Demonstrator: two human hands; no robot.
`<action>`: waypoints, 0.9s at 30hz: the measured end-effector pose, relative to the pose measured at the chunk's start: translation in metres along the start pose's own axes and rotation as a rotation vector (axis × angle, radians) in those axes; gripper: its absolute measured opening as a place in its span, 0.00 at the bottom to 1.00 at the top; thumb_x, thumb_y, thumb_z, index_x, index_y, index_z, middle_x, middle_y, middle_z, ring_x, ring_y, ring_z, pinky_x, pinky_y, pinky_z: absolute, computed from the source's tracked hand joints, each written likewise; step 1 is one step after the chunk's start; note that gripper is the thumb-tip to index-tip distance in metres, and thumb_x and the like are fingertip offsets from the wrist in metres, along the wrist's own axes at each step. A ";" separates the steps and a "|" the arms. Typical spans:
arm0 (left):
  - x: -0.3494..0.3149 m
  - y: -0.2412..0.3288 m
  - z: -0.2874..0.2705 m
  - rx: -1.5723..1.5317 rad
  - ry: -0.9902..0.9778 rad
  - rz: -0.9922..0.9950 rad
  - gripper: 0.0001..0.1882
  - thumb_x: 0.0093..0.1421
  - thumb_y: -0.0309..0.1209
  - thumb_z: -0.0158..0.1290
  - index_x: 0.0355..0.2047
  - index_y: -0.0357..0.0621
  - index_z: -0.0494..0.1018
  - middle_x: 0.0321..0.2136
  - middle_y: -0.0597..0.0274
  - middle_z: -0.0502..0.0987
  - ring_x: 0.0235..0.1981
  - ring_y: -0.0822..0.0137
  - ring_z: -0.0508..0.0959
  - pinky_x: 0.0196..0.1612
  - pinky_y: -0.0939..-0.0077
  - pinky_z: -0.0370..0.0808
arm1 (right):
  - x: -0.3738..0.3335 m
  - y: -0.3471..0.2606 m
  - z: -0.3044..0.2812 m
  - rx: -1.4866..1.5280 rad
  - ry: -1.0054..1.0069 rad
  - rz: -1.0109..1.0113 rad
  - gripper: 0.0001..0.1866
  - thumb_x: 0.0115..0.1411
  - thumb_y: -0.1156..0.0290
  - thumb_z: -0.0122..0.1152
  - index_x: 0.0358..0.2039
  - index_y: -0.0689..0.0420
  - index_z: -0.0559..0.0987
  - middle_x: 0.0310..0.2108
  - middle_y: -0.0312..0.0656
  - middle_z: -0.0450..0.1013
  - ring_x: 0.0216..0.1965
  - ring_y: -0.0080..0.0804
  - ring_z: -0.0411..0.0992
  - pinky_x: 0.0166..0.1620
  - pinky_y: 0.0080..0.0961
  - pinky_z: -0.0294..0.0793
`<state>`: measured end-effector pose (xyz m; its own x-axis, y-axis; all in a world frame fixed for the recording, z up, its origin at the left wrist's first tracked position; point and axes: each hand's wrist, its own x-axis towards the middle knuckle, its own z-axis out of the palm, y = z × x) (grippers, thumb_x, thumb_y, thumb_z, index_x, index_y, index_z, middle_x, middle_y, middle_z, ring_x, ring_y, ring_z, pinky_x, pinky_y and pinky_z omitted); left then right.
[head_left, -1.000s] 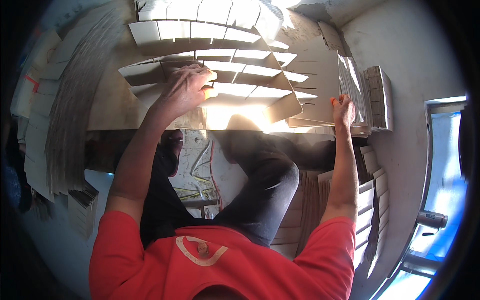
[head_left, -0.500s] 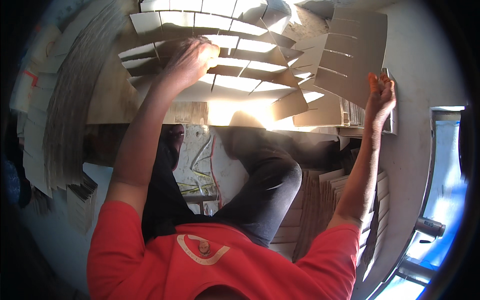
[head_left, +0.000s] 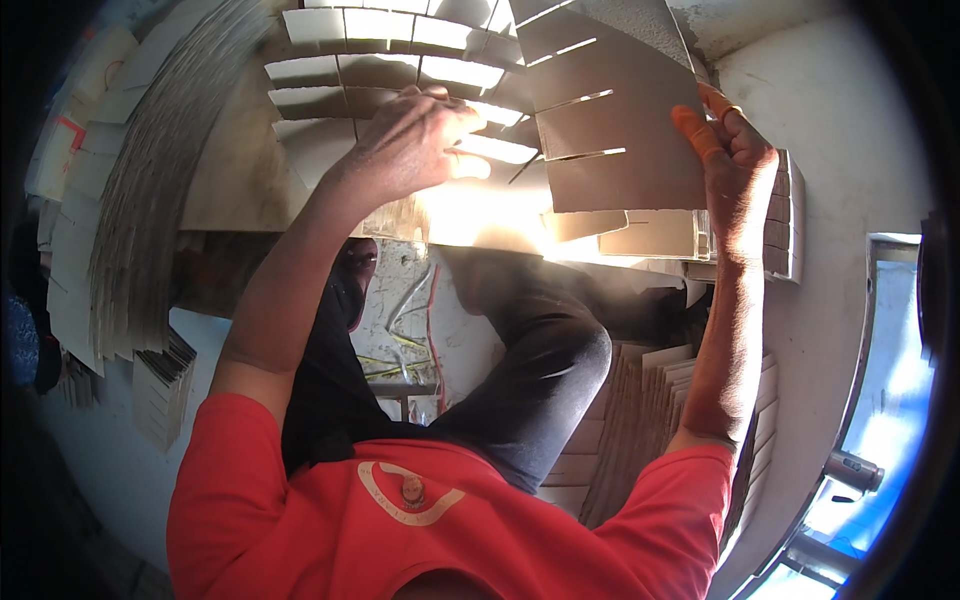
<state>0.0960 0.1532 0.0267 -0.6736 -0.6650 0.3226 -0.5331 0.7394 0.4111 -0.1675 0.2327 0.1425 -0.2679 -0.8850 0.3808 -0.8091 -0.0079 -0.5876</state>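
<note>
Your right hand [head_left: 735,150] pinches the slotted cardboard sheet [head_left: 615,120]; your left hand [head_left: 405,140] presses the cardboard grid [head_left: 380,50], fingertips hidden behind glare.

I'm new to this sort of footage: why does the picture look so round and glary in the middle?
Head view: a fisheye lens bends straight edges toward a dark round rim; strong sunlight burns out a white patch below the left hand and lights the cardboard grid; the slotted card in the right hand stays sharp; the window at the right edge glows blue.
</note>
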 end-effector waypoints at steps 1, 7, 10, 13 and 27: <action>-0.004 -0.002 0.010 0.017 0.022 0.009 0.14 0.50 0.36 0.59 0.34 0.41 0.75 0.27 0.57 0.77 0.35 0.58 0.76 0.41 0.64 0.71 | 0.001 0.000 0.000 0.015 0.004 -0.014 0.19 0.55 0.69 0.66 0.46 0.61 0.78 0.14 0.24 0.61 0.18 0.10 0.53 0.24 0.10 0.55; -0.001 -0.007 0.033 -0.104 0.042 0.105 0.06 0.51 0.26 0.48 0.19 0.38 0.66 0.14 0.46 0.69 0.19 0.49 0.74 0.26 0.58 0.70 | 0.002 0.002 0.001 0.042 -0.044 -0.021 0.21 0.55 0.68 0.66 0.49 0.61 0.77 0.14 0.25 0.65 0.19 0.09 0.58 0.24 0.11 0.59; 0.000 -0.006 0.033 -0.074 -0.106 0.003 0.06 0.52 0.28 0.52 0.22 0.40 0.67 0.21 0.53 0.73 0.27 0.52 0.75 0.32 0.60 0.70 | -0.003 -0.006 0.011 0.098 -0.188 -0.004 0.27 0.56 0.69 0.65 0.55 0.63 0.71 0.21 0.33 0.75 0.21 0.13 0.69 0.22 0.15 0.67; -0.001 -0.008 0.038 -0.093 -0.086 -0.001 0.06 0.52 0.28 0.51 0.23 0.40 0.67 0.21 0.53 0.74 0.27 0.52 0.75 0.32 0.60 0.70 | -0.008 -0.022 0.016 0.246 -0.319 0.088 0.30 0.56 0.72 0.64 0.58 0.63 0.67 0.28 0.39 0.76 0.20 0.17 0.71 0.17 0.15 0.68; 0.002 -0.001 0.028 -0.123 -0.110 -0.023 0.06 0.53 0.29 0.52 0.25 0.40 0.70 0.21 0.49 0.73 0.28 0.49 0.76 0.34 0.58 0.70 | -0.003 -0.031 0.022 0.131 -0.380 0.087 0.34 0.53 0.77 0.61 0.62 0.59 0.62 0.36 0.43 0.77 0.21 0.20 0.72 0.15 0.17 0.71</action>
<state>0.0803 0.1541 0.0030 -0.7178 -0.6609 0.2190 -0.4869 0.7014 0.5205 -0.1296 0.2256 0.1438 -0.0998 -0.9938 0.0492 -0.7118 0.0367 -0.7014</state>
